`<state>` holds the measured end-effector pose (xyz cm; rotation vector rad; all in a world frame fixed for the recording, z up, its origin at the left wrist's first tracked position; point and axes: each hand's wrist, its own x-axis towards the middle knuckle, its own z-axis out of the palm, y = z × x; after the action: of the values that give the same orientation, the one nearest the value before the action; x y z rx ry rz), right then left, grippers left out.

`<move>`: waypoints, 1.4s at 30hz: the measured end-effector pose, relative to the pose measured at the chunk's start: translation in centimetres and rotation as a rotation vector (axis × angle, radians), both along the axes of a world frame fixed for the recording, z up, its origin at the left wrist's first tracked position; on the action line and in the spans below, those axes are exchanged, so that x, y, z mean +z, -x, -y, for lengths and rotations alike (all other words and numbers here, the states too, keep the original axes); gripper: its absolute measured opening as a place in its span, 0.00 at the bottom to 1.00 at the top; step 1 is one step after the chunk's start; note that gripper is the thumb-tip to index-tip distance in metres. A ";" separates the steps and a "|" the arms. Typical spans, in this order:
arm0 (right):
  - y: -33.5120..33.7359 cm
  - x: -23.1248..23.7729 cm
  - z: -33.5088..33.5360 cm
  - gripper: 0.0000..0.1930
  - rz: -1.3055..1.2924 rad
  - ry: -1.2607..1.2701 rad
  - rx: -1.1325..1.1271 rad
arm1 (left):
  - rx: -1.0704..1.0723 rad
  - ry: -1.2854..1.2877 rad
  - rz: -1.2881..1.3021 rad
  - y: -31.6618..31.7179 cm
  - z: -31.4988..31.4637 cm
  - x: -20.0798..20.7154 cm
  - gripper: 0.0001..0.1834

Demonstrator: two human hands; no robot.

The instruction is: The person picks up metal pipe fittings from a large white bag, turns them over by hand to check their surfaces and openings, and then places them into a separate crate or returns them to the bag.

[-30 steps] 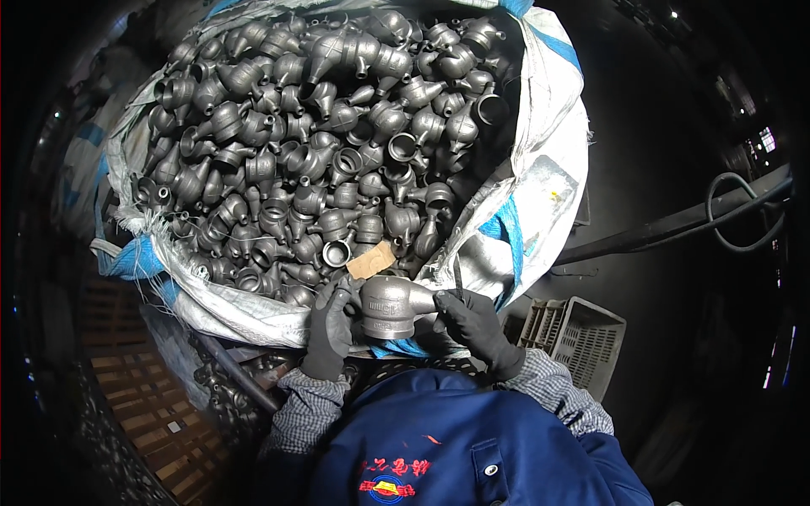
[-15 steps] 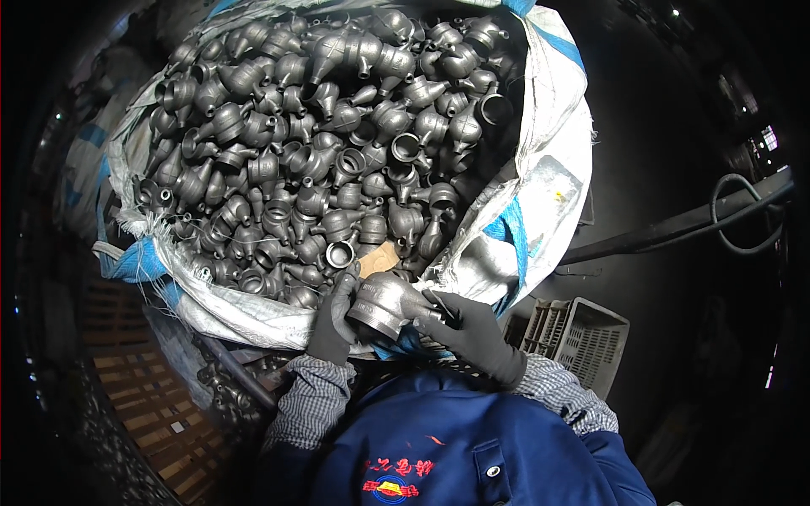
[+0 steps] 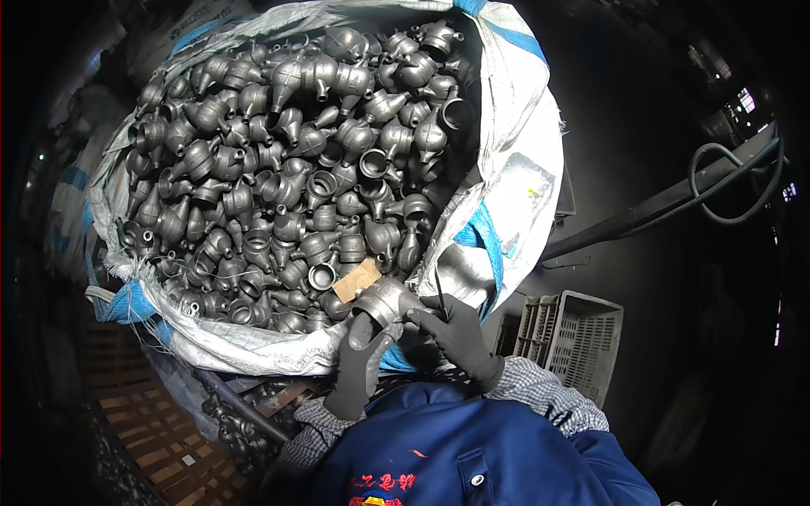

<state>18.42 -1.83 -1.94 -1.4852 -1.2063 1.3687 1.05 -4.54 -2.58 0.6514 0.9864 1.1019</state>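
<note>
A grey cast metal pipe fitting (image 3: 381, 300), round-bodied with a narrower neck, is held at the near rim of the bag. Wearing a dark glove, my left hand (image 3: 359, 363) is closed on its wide end, with a finger at the open mouth. My right hand (image 3: 460, 337), gloved too, is by the neck, its fingers closed round a thin dark rod (image 3: 439, 293) that sticks up between them. Whether the rod touches the fitting I cannot tell. Beyond my hands, a large white woven bag (image 3: 515, 126) is filled with similar metal fittings (image 3: 278, 160).
A brown piece of cardboard (image 3: 357, 280) lies on the fittings near my hands. Plastic crates (image 3: 582, 341) stand on the floor at right, below a slanting dark bar (image 3: 650, 202) with a looped cable. At lower left is a brown slatted crate (image 3: 160, 422).
My left hand has shifted from the fitting's side to below its mouth, and the fitting has turned in my grip. The whole view has shifted, moving the bag leftward in the picture.
</note>
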 end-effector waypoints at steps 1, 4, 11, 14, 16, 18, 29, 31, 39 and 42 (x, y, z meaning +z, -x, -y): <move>0.4 0.4 0.2 0.19 0.038 -0.101 0.015 | 0.066 0.059 0.049 -0.3 0.2 -1.1 0.21; 0.0 1.5 0.2 0.23 0.066 -0.114 0.106 | 0.115 0.075 0.207 0.1 0.3 -2.7 0.23; -4.4 2.3 -0.3 0.27 -0.066 -0.099 0.117 | -0.003 -0.035 0.270 0.8 -1.4 -0.8 0.16; -6.7 2.1 -0.4 0.26 -0.009 -0.052 0.060 | -0.014 -0.021 0.248 0.7 -1.6 0.6 0.11; -8.6 0.9 -0.2 0.24 0.003 -0.020 0.059 | -0.060 0.001 0.236 1.1 -1.8 0.3 0.11; -9.7 1.0 -0.2 0.22 -0.030 0.065 0.028 | -0.063 0.015 0.180 1.1 -1.8 0.1 0.12; -12.1 -1.3 -0.7 0.20 0.119 0.008 -0.063 | -0.136 0.042 0.050 0.5 -2.6 0.2 0.13; -12.0 -1.3 -0.7 0.19 0.094 0.001 -0.068 | -0.133 0.041 0.063 0.4 -2.6 0.2 0.14; -12.9 -1.3 -0.8 0.19 0.093 0.011 -0.044 | -0.053 0.089 0.003 -0.2 -3.1 -0.2 0.10; -13.5 -0.9 -1.7 0.19 0.162 -0.020 -0.120 | -0.007 -0.008 -0.018 0.0 -3.2 -1.2 0.09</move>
<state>31.89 -0.09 -2.81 -1.6522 -1.2050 1.1725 1.07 -1.34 -3.75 0.6724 0.9948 1.0962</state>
